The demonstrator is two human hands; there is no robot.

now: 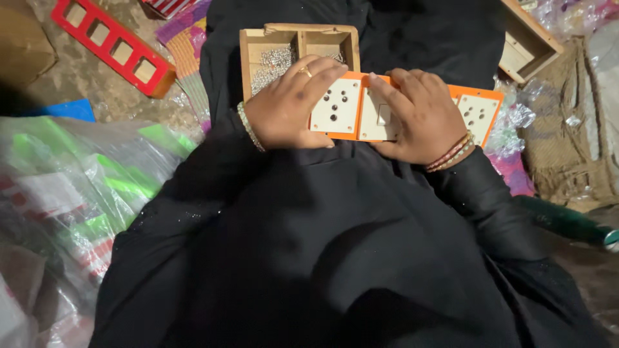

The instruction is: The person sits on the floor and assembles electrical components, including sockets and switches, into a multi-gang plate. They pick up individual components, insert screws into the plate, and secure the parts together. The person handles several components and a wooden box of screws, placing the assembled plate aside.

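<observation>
An orange switchboard frame (478,94) lies across my lap, fitted with cream socket and switch modules. My left hand (284,109) grips its left end, fingers over a socket module (335,106) with dark holes. My right hand (422,116) rests on the middle, fingers pressing on a cream switch module (380,116). Another socket module (477,115) shows at the right end. Both wrists wear bangles and black sleeves.
A small wooden box (298,37) with two compartments holding metal screws sits just beyond the frame. A red plastic frame (113,45) lies at the far left, a wooden box (525,42) at the far right. Plastic bags (71,193) are heaped on my left.
</observation>
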